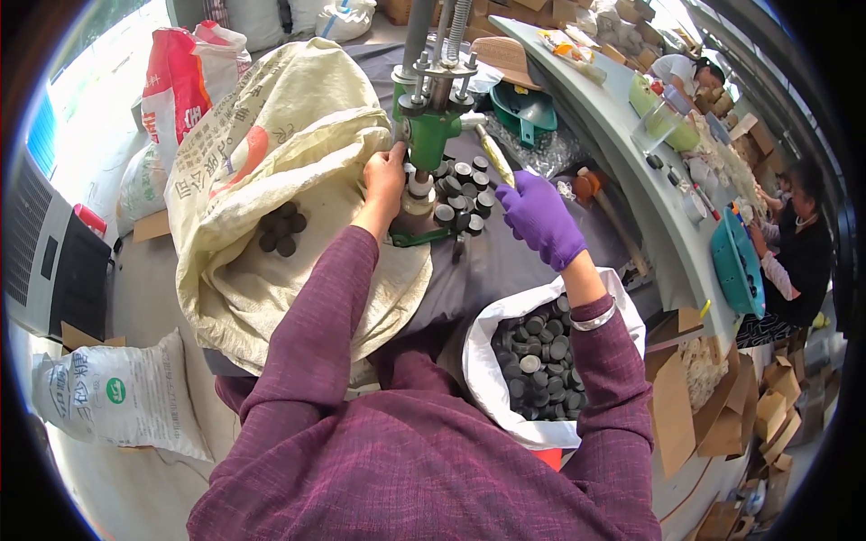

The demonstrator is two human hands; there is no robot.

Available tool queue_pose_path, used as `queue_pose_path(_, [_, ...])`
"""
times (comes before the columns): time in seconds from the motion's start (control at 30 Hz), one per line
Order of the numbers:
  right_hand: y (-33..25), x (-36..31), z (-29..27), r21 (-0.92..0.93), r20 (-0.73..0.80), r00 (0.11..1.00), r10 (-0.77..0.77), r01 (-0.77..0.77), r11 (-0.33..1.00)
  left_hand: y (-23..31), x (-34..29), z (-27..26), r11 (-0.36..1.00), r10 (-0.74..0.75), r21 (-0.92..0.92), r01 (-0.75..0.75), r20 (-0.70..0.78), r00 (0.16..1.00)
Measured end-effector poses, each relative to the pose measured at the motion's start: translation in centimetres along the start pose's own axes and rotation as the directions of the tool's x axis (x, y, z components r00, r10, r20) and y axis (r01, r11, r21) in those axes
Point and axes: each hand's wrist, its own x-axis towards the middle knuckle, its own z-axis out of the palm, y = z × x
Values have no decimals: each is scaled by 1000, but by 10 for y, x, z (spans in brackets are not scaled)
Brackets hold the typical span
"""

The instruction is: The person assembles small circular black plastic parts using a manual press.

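Note:
A green hand press point(435, 135) stands before me on a dark-covered table. My right hand point(544, 219), in a purple glove, is closed round the end of its lever point(494, 155), a bar wrapped in something yellowish. Bare, my left hand point(385, 176) is at the left side of the press, fingers drawn together beside the ram; whatever they hold is hidden. Under the ram sits a pale round fixture point(418, 197). Black round caps point(465, 189) are heaped just right of it. More black caps point(282, 227) lie on a beige woven sack point(289, 117) at the left.
By my right forearm, a white sack point(483, 338) holds many black caps point(538, 361). A green dustpan point(525, 113) and a tan hat point(505, 59) lie behind the press. Along the right runs a long grey table point(622, 135), with people working beyond it. Full sacks point(126, 397) stand left.

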Motion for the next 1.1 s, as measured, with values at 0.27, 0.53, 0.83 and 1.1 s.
queue_pose_path(0.27, [4,2,6,25,15,1000,21,-22,999,-11,1,-4,966,176,201,-164,-44,983])
queue_pose_path(0.53, [0,4,7,31,1,1000,-8,8,1000,-33,25,9,985,147,78,-156,108,983])
queue_pose_path(0.83, [1,1,4,-10,-19,999,-29,28,1000,-15,60,9,863,-45,-312,397,736,676])
queue_pose_path(1.1, [7,3,11,50,1,1000,31,-31,998,-18,57,9,794,-110,-350,496,721,684])
